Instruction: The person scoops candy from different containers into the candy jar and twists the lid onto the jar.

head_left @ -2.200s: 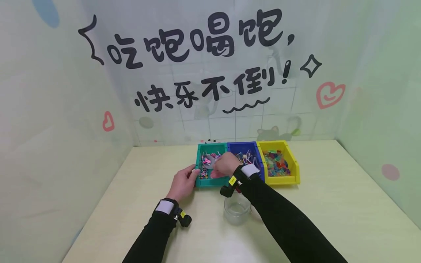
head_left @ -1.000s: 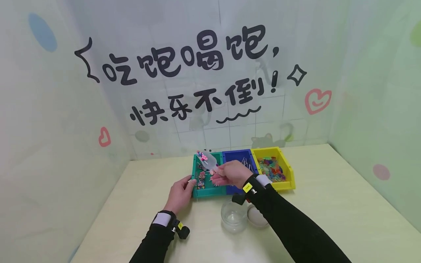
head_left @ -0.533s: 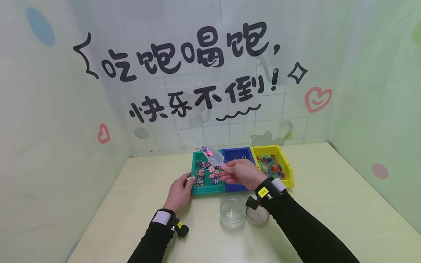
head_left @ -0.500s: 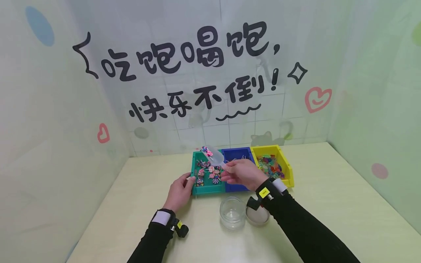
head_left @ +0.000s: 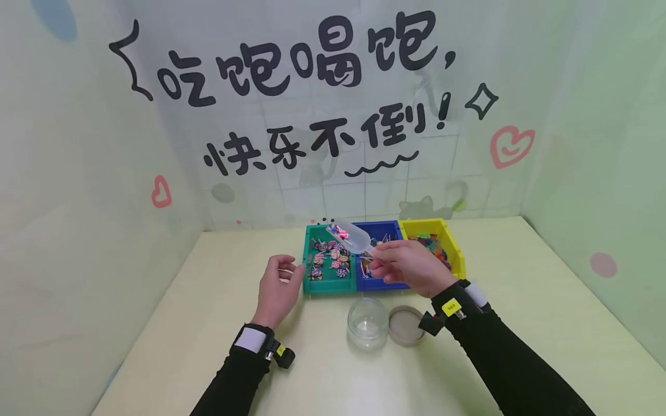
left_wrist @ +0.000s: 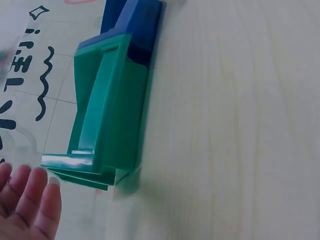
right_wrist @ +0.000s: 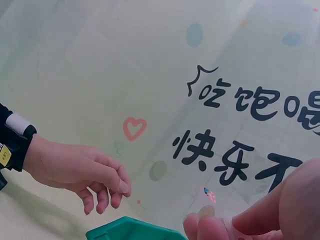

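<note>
Your right hand (head_left: 411, 267) pinches the handle of a clear plastic scoop (head_left: 352, 237) between thumb and fingertips, and the scoop sits raised above the divide between the green bin (head_left: 329, 282) and the blue bin (head_left: 382, 283), its mouth tilted up toward the back wall with a few swirled candies (head_left: 340, 232) lying inside it. Your left hand (head_left: 277, 284) is released, fingers loosely curled and holding nothing, hovering just beside the green bin's left wall without touching it; the left wrist view shows the fingertips (left_wrist: 35, 192) apart from that wall. More swirled candies lie in the green bin. A yellow bin (head_left: 454, 249) stands against the blue 1. On the bench (head_left: 546, 323), nearer to you, an open glass jar (head_left: 367, 322) stands upright with its lid (head_left: 406, 326) lying flat just beside it.
</note>
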